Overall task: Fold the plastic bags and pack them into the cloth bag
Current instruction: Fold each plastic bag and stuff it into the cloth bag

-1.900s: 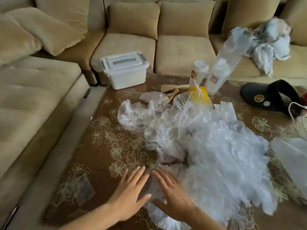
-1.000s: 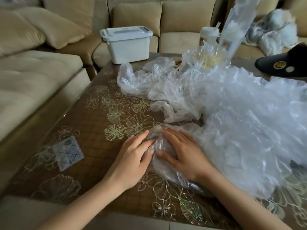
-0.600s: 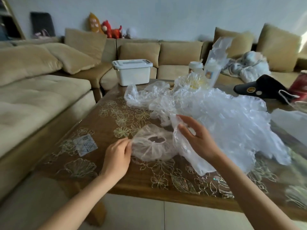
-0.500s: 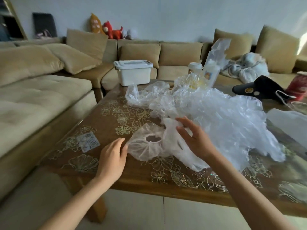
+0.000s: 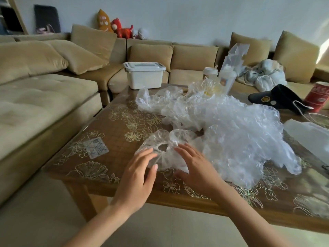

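Head view, one entry. Table: brown, gold floral pattern, a pale square label lying flat near its left edge. Small plastic bag: clear, crumpled, laid near the front edge, touching the large heap of plastic bags spread over the table's middle and right. Left hand: fingers straight and spread, nothing gripped, fingertips placed at the small bag's near-left edge. Right hand: likewise flat and spread, nothing held, fingers laid on the bag's right part. White lidded box: set at the far table edge. Black cap and red cup: placed far right. Tan sofa: ranged left and behind.
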